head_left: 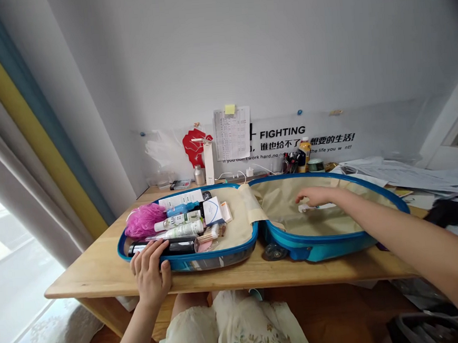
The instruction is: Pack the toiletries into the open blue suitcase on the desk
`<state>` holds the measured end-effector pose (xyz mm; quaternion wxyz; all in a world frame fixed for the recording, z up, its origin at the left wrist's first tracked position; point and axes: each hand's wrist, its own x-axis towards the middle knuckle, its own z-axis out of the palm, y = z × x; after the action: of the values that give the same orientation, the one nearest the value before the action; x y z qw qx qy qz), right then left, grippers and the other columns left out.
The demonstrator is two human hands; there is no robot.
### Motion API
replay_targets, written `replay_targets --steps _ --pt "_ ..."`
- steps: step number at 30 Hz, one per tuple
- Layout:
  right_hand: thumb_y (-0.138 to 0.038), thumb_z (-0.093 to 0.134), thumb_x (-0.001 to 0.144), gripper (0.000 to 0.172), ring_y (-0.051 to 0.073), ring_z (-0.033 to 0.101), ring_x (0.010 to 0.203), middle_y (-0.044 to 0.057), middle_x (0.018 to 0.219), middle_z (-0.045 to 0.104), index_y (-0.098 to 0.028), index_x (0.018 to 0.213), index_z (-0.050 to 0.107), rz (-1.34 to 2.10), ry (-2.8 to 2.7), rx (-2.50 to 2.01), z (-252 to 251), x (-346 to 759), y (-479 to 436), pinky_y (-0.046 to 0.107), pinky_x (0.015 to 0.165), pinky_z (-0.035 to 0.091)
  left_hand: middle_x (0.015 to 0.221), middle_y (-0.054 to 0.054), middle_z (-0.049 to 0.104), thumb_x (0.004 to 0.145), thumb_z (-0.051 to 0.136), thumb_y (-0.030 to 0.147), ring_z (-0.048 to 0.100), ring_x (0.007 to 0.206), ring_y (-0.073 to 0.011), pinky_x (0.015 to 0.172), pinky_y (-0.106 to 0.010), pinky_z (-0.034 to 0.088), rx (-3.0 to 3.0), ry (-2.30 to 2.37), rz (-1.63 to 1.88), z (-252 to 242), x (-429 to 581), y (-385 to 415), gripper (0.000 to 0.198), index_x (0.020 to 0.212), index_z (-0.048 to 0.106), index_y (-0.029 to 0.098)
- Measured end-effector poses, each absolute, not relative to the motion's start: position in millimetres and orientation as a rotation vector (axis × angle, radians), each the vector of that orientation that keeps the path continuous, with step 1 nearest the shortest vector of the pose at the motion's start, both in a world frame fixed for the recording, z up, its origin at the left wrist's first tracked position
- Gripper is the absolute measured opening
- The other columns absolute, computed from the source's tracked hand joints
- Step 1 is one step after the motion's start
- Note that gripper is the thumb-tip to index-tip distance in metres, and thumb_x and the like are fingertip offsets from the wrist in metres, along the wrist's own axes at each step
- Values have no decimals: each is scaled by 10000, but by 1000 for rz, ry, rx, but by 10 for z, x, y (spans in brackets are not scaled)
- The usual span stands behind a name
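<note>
An open blue suitcase (318, 247) lies flat on a wooden table (101, 266). Its left half holds a pink bath sponge (143, 220), several tubes and bottles (182, 229), a black bottle (179, 245) and small boxes (213, 211). My left hand (151, 270) rests on the left half's front rim, fingers curled over the edge beside the black bottle. My right hand (313, 196) reaches into the beige-lined right half, fingers bent on a small white item (322, 206) lying on the lining.
Papers (403, 173) are heaped at the table's right end. Bottles, pens and a small jar (303, 157) stand along the back wall under a poster. A curtain (26, 171) hangs at the left. My lap in a floral dress (233, 329) is below the table edge.
</note>
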<state>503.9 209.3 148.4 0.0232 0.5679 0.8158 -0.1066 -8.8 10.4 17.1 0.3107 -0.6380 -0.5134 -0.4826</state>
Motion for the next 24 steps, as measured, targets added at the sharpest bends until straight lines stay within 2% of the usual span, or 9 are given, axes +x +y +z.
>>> replay_targets --steps 5,10,13,15,19,21,24 --pt "-220 731 547 317 279 668 940 87 1019 716 -247 860 767 -349 2477 1700 1330 5107 2099 357 814 521 1182 -131 668 1015 325 402 563 1188 -281 1065 -446 302 -1693 -1346 -1280 182 -85 102 419 1268 610 228" --pt "-240 743 543 185 256 663 850 80 900 714 -234 728 750 -350 2469 1672 1342 5077 2081 350 773 512 1188 -140 665 1015 334 368 554 1190 -285 1055 -448 303 -1701 -1315 -1253 189 -88 99 404 1274 601 212" --pt "-299 741 593 122 239 653 783 76 825 715 -216 679 720 -348 2499 1680 1427 5009 2044 343 739 506 1187 -145 664 1016 330 366 554 1182 -282 1051 -446 301 -1693 -1322 -1249 198 -80 94 409 1270 606 204" --pt "-353 694 686 172 242 654 806 89 865 721 -207 771 728 -319 2565 1710 1537 4917 2004 346 749 506 1185 -144 665 1019 325 375 556 1173 -279 1047 -442 303 -1686 -1328 -1252 207 -69 91 414 1261 614 204" --pt "-383 474 897 342 223 633 1011 88 1147 690 -240 1125 686 -265 2800 1686 1806 4492 1828 338 875 488 1178 -136 668 1018 326 388 561 1171 -274 1045 -432 307 -1684 -1336 -1261 210 -60 88 413 1250 619 212" --pt "-361 468 918 323 208 599 1095 65 1207 664 -269 1140 684 -227 2981 1484 1890 4148 1682 332 949 458 1182 -135 668 1019 323 393 563 1176 -272 1050 -429 306 -1683 -1344 -1263 201 -64 89 417 1245 622 210" --pt "-257 526 901 249 206 585 1082 79 1105 682 -246 1048 727 -50 3241 806 1897 3579 1451 347 965 435 1192 -137 666 1020 320 399 564 1183 -269 1056 -422 306 -1681 -1348 -1259 193 -70 88 422 1236 623 200"
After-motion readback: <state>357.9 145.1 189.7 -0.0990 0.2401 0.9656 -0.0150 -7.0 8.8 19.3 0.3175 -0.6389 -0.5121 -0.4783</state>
